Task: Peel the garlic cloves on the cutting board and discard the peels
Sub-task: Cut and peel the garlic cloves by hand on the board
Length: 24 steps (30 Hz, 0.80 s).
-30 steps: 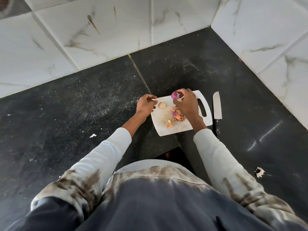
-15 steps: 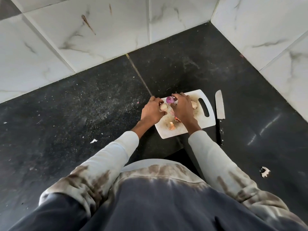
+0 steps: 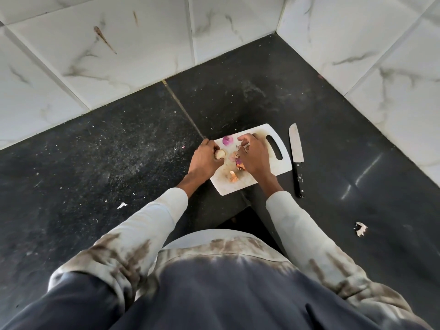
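The clove is best pinned firmly while the loosened skin is caught at one end and drawn off in one strip, judging from the scene. A pale garlic clove (image 3: 220, 153) is pinched in the left hand (image 3: 205, 160) at the left edge of the white cutting board (image 3: 263, 132) on the dark bench (image 3: 119, 144). The right hand (image 3: 254, 155) is curled, fingertips down over the peels (image 3: 238, 163); whether anything is gripped cannot be told. A purple piece (image 3: 227, 140) lies between the hands, and a knife (image 3: 296, 153) is just beside the board.
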### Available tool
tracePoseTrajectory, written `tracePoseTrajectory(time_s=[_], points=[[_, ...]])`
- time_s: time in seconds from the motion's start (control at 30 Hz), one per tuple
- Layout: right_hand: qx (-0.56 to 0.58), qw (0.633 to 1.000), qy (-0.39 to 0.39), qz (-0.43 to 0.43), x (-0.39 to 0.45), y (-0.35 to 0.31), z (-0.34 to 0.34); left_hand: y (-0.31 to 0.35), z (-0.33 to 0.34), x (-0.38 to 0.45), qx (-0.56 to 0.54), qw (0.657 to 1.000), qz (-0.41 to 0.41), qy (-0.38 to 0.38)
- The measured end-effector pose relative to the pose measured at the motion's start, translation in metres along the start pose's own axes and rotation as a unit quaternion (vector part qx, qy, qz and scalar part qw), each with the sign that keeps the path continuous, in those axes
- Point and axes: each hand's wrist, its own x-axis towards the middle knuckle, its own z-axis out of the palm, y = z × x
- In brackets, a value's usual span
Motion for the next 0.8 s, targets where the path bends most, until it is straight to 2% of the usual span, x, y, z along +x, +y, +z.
tracePoseTrajectory(time_s=[0.3,0.47,0.6,0.7,0.77,0.8], points=[[0.005,0.999,-0.019,0.033,-0.012,0.014,-0.017,0.000,-0.002,-0.003,0.034,0.999,0.019,-0.015],[0.012,1.000,-0.018,0.020,-0.017,0.019,-0.029,0.003,0.002,-0.008,0.040,0.999,0.030,-0.011],[0.075,0.996,-0.033,0.044,-0.019,0.022,-0.032,0.015,0.007,-0.014,0.018,0.997,0.075,0.012],[0.132,0.988,-0.042,0.071,-0.018,0.024,-0.035,0.027,0.012,-0.014,-0.066,0.996,0.060,0.029],[0.144,0.986,-0.050,0.073,-0.018,0.025,-0.038,0.036,0.013,-0.010,-0.192,0.980,-0.019,0.037],[0.151,0.985,-0.051,0.071,-0.018,0.025,-0.039,0.040,0.013,-0.007,-0.278,0.957,-0.080,0.027]])
